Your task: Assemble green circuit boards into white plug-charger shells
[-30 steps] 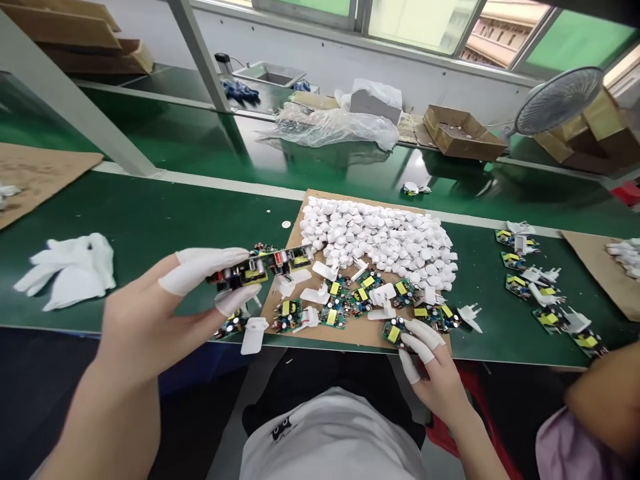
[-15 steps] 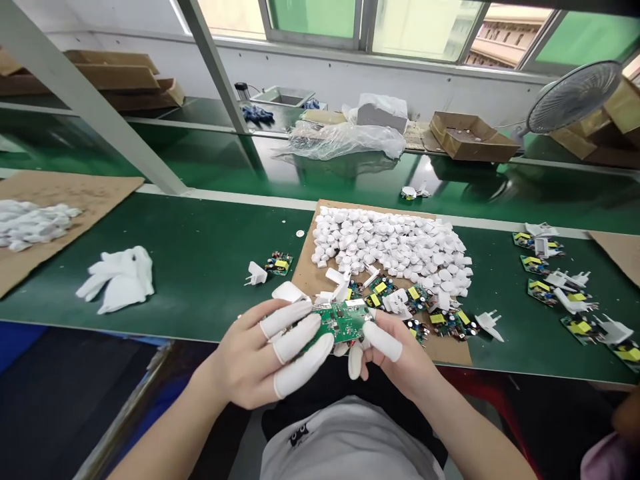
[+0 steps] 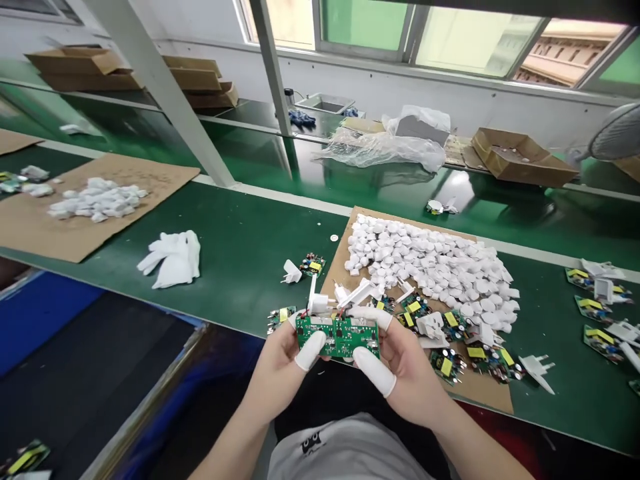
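both hands, left hand [image 3: 280, 363] and right hand [image 3: 407, 370], now pinch the green board [image 3: 337, 337] flat by its ends.

The green circuit board [image 3: 337, 335] shows only its solder side; its parts face away, and both ends sit under the thumbs of the left hand [image 3: 280, 373] and right hand [image 3: 410, 377]. At the right edge of the frame a fan [image 3: 617, 133] is cut off. At the lower left corner another board [image 3: 23, 459] is cropped and blurred.
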{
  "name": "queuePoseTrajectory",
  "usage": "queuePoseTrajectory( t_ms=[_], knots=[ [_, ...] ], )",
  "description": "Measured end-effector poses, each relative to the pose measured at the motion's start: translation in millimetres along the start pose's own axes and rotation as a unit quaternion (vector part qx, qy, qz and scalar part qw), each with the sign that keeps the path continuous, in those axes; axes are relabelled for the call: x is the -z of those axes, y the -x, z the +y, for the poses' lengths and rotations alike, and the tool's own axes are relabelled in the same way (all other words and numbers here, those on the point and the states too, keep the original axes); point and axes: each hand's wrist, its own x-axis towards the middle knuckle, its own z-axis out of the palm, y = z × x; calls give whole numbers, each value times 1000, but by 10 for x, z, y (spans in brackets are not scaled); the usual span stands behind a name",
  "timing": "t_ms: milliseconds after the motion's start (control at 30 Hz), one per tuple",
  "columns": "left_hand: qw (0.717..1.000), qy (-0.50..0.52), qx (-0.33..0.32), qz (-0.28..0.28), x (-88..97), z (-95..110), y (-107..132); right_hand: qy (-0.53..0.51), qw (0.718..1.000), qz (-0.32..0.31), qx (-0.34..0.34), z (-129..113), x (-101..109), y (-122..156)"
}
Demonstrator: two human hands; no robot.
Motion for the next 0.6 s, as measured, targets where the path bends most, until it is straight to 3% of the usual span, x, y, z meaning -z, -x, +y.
queuePoseTrajectory(
  t_ms=[100,167,233,333,400,533,600],
  knots=[
    [998,-12,-1,58,-30,-16,47,107,992,22,59,71,-46,8],
    [993,-28,-20,109,-54,-57,105,204,970,56,118,135,-78,4],
    [982,-51,-60,169,-89,-122,155,290,935,84,184,187,-132,-14],
    [951,-97,-132,261,-128,-207,177,401,858,135,292,218,-215,-61],
    [938,-101,-131,303,-102,-214,151,440,823,157,324,212,-220,-115],
    [931,-75,-78,349,164,-157,55,516,803,156,256,222,-94,-353],
    [926,-95,-59,359,354,-169,17,593,782,96,169,260,-55,-530]
  ],
)
